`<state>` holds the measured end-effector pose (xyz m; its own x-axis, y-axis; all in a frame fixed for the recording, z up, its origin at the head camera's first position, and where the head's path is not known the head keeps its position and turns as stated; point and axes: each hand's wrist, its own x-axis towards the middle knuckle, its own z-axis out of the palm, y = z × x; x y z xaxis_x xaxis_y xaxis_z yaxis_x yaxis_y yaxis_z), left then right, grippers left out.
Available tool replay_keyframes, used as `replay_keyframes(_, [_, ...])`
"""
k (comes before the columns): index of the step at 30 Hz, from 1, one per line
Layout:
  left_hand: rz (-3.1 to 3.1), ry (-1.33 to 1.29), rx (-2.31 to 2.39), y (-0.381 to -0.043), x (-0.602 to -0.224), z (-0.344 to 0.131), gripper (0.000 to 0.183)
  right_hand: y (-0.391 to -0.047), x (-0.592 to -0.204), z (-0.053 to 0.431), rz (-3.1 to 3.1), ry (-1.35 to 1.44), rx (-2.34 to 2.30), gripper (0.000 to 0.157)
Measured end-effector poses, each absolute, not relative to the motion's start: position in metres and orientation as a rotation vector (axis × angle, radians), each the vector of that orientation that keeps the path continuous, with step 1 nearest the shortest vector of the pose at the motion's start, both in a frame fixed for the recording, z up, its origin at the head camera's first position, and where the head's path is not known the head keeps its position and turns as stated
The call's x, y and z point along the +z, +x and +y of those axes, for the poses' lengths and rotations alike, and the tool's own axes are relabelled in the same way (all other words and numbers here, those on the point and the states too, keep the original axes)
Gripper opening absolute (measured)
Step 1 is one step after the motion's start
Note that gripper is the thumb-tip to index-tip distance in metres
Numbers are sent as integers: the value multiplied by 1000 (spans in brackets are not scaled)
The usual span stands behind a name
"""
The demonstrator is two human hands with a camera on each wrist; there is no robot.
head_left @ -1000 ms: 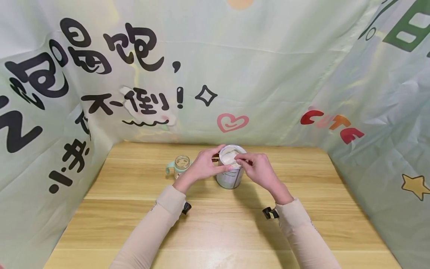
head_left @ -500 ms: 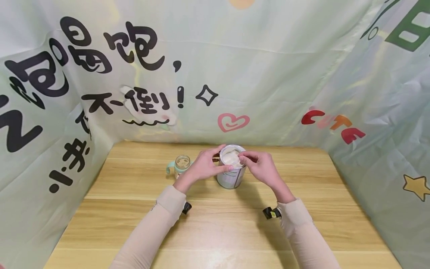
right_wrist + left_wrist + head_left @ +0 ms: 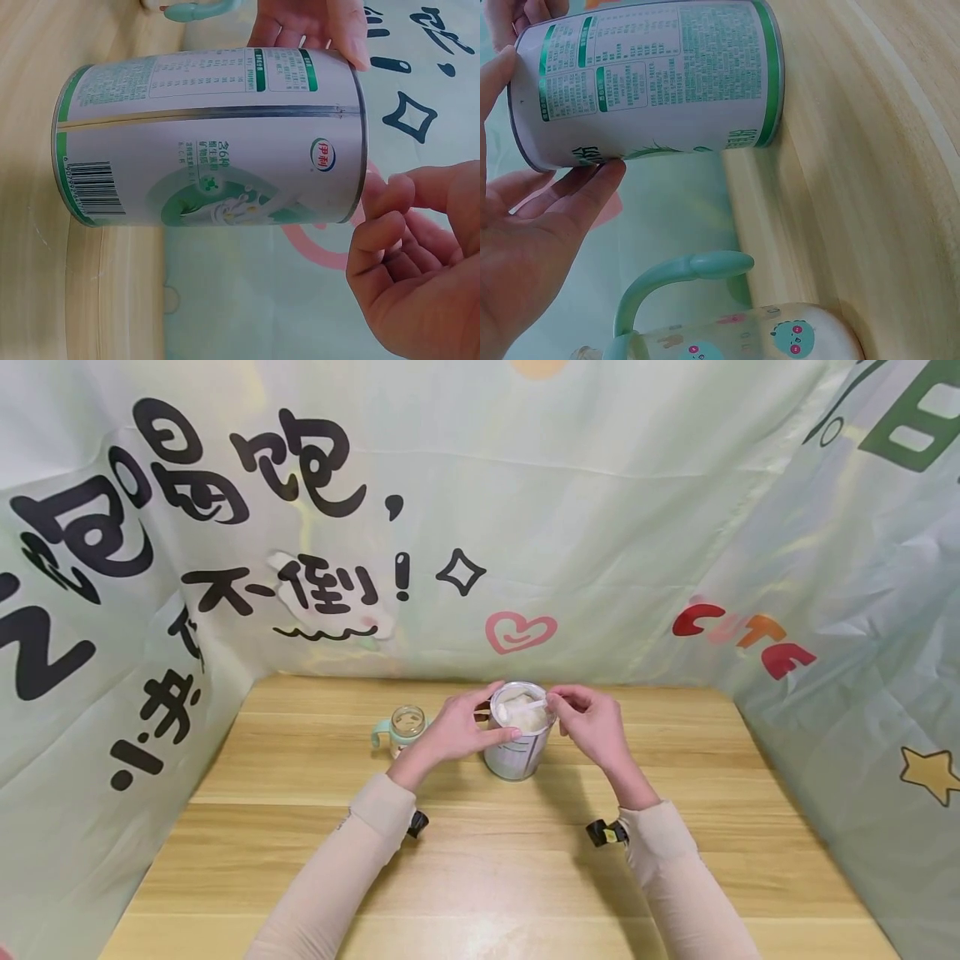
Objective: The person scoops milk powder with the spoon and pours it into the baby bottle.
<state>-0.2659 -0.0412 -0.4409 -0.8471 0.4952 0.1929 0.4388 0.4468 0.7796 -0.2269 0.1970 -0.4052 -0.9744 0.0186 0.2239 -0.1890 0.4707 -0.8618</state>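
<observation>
A white-and-green milk powder can point(image 3: 513, 762) stands upright on the table with its top uncovered, and pale powder point(image 3: 531, 722) shows inside. My left hand point(image 3: 459, 727) grips the can's upper side, thumb at the front and fingers behind. In the left wrist view that hand point(image 3: 540, 247) is curved about the can near its rim. At the right of the rim, my right hand point(image 3: 592, 722) pinches the handle of a white scoop point(image 3: 529, 707) lying across the powder. The right wrist view shows the right hand point(image 3: 420, 262) with curled fingers by the rim; the scoop is hidden there.
A clear baby bottle point(image 3: 406, 725) with a mint-green handle and no cap stands left of the can, close to the left forearm. The wooden table point(image 3: 480, 877) meets printed fabric walls point(image 3: 600, 543) at the back and both sides.
The right hand has moved slightly up and to the right, from over the can's opening to its right rim. The white scoop has come into view between its fingertips. The left hand stays put.
</observation>
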Motion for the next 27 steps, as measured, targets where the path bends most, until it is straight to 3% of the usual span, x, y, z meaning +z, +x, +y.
replay_keyframes(17, [2683,841,1314,-265,-438,-42,91,-231,-406,205,-2365,-49,1909,37])
replay_keyframes(27, [2689,834,1305,-264,-437,-41,92,-229,-407,207,-2304,-187,2059,34])
